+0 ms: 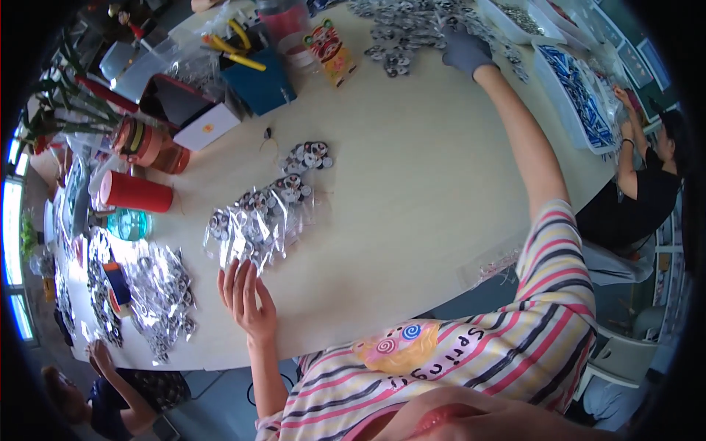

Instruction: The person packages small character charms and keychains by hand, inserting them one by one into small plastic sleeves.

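Pale tabletop is covered at 1 o'clock by small pieces, probably best handled lightly by the gloved right hand (grip can't be told), bags at 9 o'clock left unpressed by the left hand, fingers apart.

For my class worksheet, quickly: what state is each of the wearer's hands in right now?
Left hand: open, at the clear packets.
Right hand: gloved, at the pile of small discs; grip cannot be told.

Head-worn fisheye view, facing down, close above the table
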`<state>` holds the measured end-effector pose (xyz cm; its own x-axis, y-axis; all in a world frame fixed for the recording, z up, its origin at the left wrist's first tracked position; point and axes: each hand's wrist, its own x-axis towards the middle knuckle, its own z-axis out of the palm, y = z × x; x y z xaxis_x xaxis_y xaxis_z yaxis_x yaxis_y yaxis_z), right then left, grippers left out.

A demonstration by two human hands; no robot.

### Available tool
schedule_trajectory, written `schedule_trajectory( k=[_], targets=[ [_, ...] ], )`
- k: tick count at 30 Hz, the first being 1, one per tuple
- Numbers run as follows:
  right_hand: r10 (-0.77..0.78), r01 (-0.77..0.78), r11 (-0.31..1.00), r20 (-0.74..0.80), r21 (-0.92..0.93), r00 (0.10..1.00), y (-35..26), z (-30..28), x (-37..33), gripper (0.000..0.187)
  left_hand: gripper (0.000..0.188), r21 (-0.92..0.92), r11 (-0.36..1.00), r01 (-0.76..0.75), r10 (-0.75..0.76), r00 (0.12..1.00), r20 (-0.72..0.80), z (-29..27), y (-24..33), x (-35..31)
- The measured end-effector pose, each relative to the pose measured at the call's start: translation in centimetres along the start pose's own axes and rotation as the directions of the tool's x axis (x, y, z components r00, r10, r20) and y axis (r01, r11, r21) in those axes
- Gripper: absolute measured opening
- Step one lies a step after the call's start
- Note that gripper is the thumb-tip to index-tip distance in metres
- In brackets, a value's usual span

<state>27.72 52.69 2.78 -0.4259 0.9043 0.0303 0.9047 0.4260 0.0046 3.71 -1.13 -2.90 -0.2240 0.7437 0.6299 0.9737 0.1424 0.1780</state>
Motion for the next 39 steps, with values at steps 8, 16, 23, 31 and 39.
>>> schedule_trajectory(
  k=[8, 16, 23, 31, 39],
  targets=[
    [-0.676, 0.609, 0.73, -0.461, -0.312, 0.575, 2.9, 5.9, 3.4, 0.04, 0.035, -0.156, 0.987, 0.042, -0.039, 0.999, 0.025, 0.4, 0.7, 3.2],
    [-0.75, 0.865, 0.434, -0.432, 0.25, 0.501, -14.3, 0.3, -15.0, 0.046, 0.057, -0.254, 0.957, -0.143, 0.2, 0.955, 0.217, 0.9, 0.6, 6.7],
    [-0.708, 0.817, 0.54, -0.415, 0.202, 0.571, -14.5, 6.1, -23.2, 0.061, 0.053, -0.194, 0.886, -0.422, 0.463, 0.835, 0.296, 7.1, -1.3, 9.3],
    [-0.904, 0.876, 0.375, -0.089, 0.304, 0.418, -11.5, 1.7, -33.2, 0.062, 0.056, -0.13, 0.871, -0.473, 0.49, 0.846, 0.21, 4.3, -3.2, 7.9],
    [-0.737, 0.824, 0.512, -0.369, 0.241, 0.566, -13.8, 1.7, -39.4, 0.046, 0.054, -0.58, 0.697, -0.423, 0.683, 0.638, 0.356, 3.3, 4.9, 5.4]
  ],
)
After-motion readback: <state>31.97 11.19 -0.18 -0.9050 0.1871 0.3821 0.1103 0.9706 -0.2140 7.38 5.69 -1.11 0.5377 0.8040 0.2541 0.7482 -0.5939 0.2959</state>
